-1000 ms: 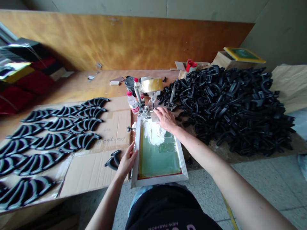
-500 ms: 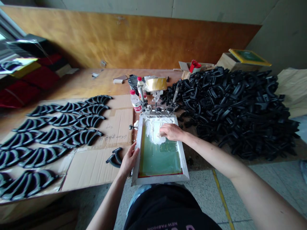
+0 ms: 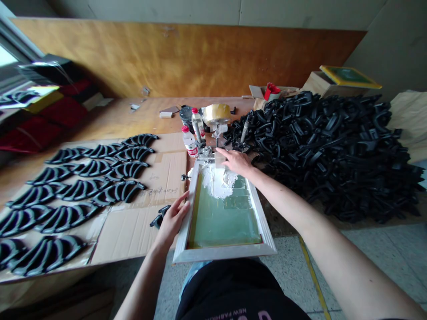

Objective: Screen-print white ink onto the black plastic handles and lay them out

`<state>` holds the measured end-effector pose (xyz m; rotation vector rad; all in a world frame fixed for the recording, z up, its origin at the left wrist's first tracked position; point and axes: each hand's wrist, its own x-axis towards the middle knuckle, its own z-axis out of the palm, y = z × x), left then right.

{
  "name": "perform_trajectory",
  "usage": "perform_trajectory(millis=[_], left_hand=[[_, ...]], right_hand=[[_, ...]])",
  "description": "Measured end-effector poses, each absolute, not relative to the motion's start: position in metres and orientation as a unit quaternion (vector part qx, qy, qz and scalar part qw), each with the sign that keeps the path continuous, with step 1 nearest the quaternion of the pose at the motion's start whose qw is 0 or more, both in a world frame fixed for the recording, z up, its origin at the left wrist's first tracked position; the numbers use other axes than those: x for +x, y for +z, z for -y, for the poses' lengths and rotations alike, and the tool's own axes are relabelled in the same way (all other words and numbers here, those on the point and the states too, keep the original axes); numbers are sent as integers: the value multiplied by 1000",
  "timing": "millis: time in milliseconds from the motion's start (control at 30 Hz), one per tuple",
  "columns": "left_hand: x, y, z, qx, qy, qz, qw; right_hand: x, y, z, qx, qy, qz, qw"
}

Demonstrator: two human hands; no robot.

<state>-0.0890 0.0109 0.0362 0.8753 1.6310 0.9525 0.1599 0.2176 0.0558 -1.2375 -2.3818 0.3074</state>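
A silkscreen frame (image 3: 267, 246) with a grey metal rim and green mesh (image 3: 220, 226) lies before me, hinged at its far end to a metal clamp (image 3: 207, 154). White paste (image 3: 218, 184) is smeared over the far part of the mesh. My right hand (image 3: 237, 162) pinches a small pale scraper (image 3: 220, 161) at the far rim. At the frame's left side, my left hand (image 3: 174, 218) has its fingers stretched out and apart; whether the fingertips touch the rim I cannot tell. Dark curved handles (image 3: 159, 216) lie partly hidden behind that hand.
Rows of black curved handles (image 3: 96, 168) rest on cardboard (image 3: 126, 235) to the left. A large heap of black parts (image 3: 333, 151) fills the right. Behind the clamp stand two red-capped bottles (image 3: 190, 143) and a roll of yellowish tape (image 3: 216, 114).
My right hand has moved the scraper from the paste to the far rim. The frame's near end has risen towards me. My left hand has shifted slightly left, its fingers more spread.
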Motion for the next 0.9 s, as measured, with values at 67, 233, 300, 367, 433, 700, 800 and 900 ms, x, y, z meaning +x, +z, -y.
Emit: perform_trajectory(millis=[67, 233, 300, 367, 433, 700, 800, 900], left_hand=[[-91, 55, -17, 361, 413, -654, 521], [-82, 94, -57, 366, 578, -557, 471], [-73, 105, -74, 363, 623, -519, 458], [-61, 107, -83, 341, 637, -512, 465], [-47, 95, -81, 293, 642, -526, 475], [-9, -9, -4, 184, 407, -588, 674], [-55, -30, 21, 193, 421, -657, 595], [-127, -54, 47, 147, 400, -762, 487]], right_hand=[[183, 58, -231, -491, 100, 828, 250], [246, 24, -213, -613, 136, 741, 238], [246, 0, -191, -581, 168, 768, 212], [231, -21, -169, -527, 183, 806, 197], [211, -32, -150, -481, 178, 840, 179], [151, -12, -68, -307, 106, 926, 191], [185, -20, -67, -325, 124, 926, 150], [256, -35, -90, -572, 108, 811, 53]])
